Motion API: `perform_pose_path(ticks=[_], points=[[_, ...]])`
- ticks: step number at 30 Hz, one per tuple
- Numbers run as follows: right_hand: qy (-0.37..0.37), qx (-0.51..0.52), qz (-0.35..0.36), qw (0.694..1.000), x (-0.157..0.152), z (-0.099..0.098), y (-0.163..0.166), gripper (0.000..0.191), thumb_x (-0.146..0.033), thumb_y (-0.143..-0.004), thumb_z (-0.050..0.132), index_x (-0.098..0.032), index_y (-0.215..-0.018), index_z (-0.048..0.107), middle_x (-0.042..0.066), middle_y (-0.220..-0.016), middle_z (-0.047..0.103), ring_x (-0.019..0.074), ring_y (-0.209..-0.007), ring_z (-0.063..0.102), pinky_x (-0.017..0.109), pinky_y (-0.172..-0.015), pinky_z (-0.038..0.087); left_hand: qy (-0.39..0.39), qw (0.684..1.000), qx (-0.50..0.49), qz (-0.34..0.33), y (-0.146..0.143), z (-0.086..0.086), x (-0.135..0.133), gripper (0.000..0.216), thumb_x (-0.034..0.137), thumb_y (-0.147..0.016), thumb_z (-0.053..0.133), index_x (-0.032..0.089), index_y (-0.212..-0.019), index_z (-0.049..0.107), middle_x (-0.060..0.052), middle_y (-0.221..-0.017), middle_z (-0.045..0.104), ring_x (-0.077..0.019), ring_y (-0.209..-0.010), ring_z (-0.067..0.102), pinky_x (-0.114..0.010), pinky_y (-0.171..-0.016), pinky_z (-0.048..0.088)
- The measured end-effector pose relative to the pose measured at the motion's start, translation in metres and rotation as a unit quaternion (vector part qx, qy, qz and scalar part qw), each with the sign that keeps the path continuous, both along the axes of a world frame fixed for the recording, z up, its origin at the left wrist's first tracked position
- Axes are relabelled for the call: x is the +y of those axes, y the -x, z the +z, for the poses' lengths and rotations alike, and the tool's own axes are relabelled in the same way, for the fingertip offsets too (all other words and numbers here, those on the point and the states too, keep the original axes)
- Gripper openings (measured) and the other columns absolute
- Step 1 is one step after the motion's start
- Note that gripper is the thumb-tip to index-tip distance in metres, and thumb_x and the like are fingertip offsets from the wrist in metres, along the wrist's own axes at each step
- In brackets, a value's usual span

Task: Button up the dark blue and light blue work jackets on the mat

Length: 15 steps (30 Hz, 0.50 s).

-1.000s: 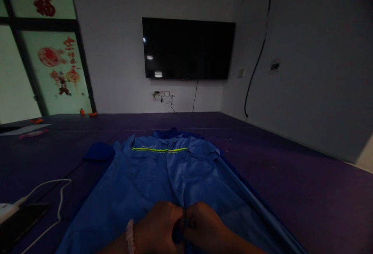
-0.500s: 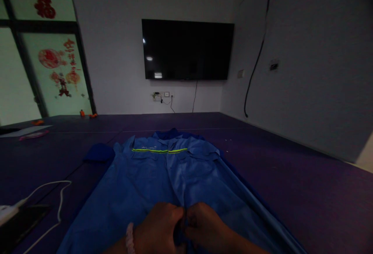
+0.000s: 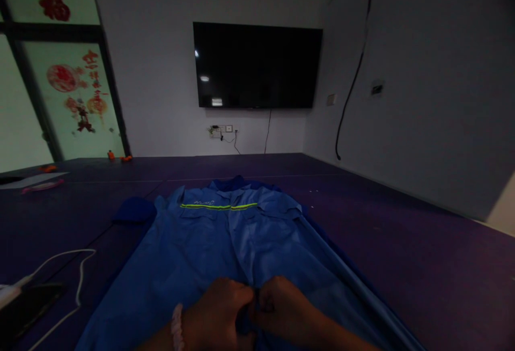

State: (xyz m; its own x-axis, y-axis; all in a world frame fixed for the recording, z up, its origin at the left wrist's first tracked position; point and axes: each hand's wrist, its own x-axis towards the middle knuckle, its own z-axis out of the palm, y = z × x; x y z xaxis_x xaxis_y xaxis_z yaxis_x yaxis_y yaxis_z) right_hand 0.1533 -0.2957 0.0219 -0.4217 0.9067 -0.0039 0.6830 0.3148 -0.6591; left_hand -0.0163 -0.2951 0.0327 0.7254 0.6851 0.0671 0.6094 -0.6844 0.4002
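A blue work jacket [image 3: 193, 254] lies spread on the purple surface, collar away from me, with a yellow-green stripe across its chest. Low on its front opening, my left hand [image 3: 223, 308] is closed with fingers pinching the jacket's edge; a pale scrunchie circles that wrist. Right beside it my right hand [image 3: 284, 308] is closed too, gripping the opposite side of the opening. The fingertips nearly meet, and whatever small part of the fastening lies between them is hidden.
Left of the jacket lies a dark blue cap-like piece [image 3: 134, 210]. Nearer me are a black phone [image 3: 34, 305] and a white cable [image 3: 80, 276]. Small orange objects [image 3: 126, 158] sit at the far left. A television [image 3: 257, 65] hangs on the wall.
The view has shifted slightly. Both hands stay at the same place on the jacket front, with only a small shift of the fingers.
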Motion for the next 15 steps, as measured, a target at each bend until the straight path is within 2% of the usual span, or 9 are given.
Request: perform_pose_path(ticks=[6, 15], points=[[0.025, 0.007, -0.019, 0.999, -0.0009, 0.0014, 0.0001, 0.011, -0.019, -0.058, 0.055, -0.015, -0.055, 0.065, 0.001, -0.051, 0.059, 0.0106, -0.046, 0.048, 0.02, -0.039, 0.025, 0.006, 1.0, 0.01, 0.017, -0.0006, -0.0007, 0.0008, 0.019, 0.027, -0.059, 0.065, 0.017, -0.07, 0.054, 0.003, -0.064, 0.056, -0.0091, -0.056, 0.048, -0.019, -0.049, 0.028], [0.01, -0.005, -0.02, 1.0, 0.0034, -0.0081, 0.0, 0.009, -0.018, -0.057, 0.057, -0.016, -0.053, 0.065, 0.0, -0.049, 0.06, 0.0117, -0.046, 0.052, 0.021, -0.039, 0.025, 0.009, 1.0, 0.0, 0.007, -0.0005, 0.0033, -0.0008, 0.019, 0.026, -0.061, 0.065, 0.017, -0.072, 0.054, 0.004, -0.066, 0.057, -0.0094, -0.058, 0.051, -0.018, -0.05, 0.029]])
